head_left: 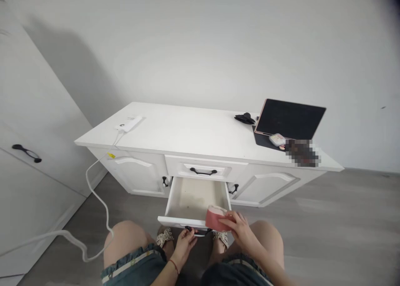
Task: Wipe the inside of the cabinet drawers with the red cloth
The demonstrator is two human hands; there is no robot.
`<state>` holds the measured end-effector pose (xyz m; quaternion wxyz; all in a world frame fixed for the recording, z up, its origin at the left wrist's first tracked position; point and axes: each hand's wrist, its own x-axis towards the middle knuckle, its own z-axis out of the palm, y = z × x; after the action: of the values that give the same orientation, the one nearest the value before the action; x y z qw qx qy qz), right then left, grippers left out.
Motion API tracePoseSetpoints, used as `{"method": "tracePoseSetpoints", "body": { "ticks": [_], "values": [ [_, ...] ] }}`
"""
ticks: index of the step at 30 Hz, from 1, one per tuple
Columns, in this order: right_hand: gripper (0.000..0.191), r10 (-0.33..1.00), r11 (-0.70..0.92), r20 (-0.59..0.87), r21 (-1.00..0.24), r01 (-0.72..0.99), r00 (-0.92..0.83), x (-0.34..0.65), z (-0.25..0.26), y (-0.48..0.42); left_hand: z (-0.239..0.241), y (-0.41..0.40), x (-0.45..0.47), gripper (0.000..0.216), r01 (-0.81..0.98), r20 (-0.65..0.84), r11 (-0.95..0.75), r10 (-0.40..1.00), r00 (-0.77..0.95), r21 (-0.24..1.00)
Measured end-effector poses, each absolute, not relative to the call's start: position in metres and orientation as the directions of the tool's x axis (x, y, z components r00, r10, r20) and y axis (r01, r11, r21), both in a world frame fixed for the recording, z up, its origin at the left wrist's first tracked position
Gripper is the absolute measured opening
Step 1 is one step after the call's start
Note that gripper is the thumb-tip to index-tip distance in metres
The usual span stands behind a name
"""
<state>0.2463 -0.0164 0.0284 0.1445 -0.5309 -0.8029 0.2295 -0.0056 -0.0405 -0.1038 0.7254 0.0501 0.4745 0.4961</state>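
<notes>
A lower drawer (pixel 196 196) of the white cabinet is pulled out, showing its pale bottom with a few faint marks. The fingers of my left hand (pixel 183 243) are closed on the left end of the black drawer handle (pixel 203 232). My right hand (pixel 239 229) grips a small pink item with a whitish upper edge (pixel 215 218) over the drawer's front right corner. It looks like a cup or a pouch; its exact kind cannot be made out. Part of the handle is hidden behind it.
Above is a shut drawer with a black handle (pixel 203 171). The white top (pixel 187 127) carries a power strip (pixel 129 123), a black hair clip (pixel 245 118), a tablet or laptop (pixel 289 119), a small case (pixel 277 139) and a pixelated object (pixel 302 153). A white cable (pixel 104 206) hangs left.
</notes>
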Motion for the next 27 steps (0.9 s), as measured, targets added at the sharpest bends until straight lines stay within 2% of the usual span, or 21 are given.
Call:
{"method": "tracePoseSetpoints", "body": {
  "ticks": [3,6,9,14,20,23,27],
  "values": [
    [0.058,0.933,0.356,0.056,-0.261,0.897,-0.354,0.261,-0.002,-0.031,-0.104,-0.029,0.000,0.031,-0.699,-0.625,0.466,0.780,0.035,0.542],
    [0.059,0.933,0.348,0.151,-0.144,0.926,-0.327,0.267,-0.031,-0.029,-0.106,-0.015,0.005,0.030,-0.719,-0.629,0.448,0.778,0.020,0.531],
    [0.054,0.931,0.335,0.182,-0.080,0.939,-0.317,0.261,-0.051,-0.020,-0.108,-0.002,0.010,0.028,-0.739,-0.616,0.415,0.788,0.000,0.531],
    [0.043,0.936,0.306,0.207,-0.079,0.949,-0.284,0.238,-0.066,-0.009,-0.112,0.005,0.015,0.028,-0.754,-0.603,0.371,0.797,-0.041,0.542],
    [0.046,0.887,0.437,0.222,-0.126,0.890,-0.404,0.190,-0.067,0.005,-0.123,0.002,0.017,0.025,-0.772,-0.525,0.338,0.851,0.007,0.538],
    [0.037,0.869,0.482,0.216,-0.158,0.862,-0.446,0.153,-0.064,0.013,-0.130,-0.002,0.013,0.030,-0.810,-0.527,0.328,0.849,0.028,0.486],
    [0.025,0.842,0.535,0.191,-0.164,0.829,-0.505,0.100,-0.056,0.021,-0.129,-0.012,0.005,0.031,-0.828,-0.505,0.387,0.850,0.150,0.405]
  ]
}}
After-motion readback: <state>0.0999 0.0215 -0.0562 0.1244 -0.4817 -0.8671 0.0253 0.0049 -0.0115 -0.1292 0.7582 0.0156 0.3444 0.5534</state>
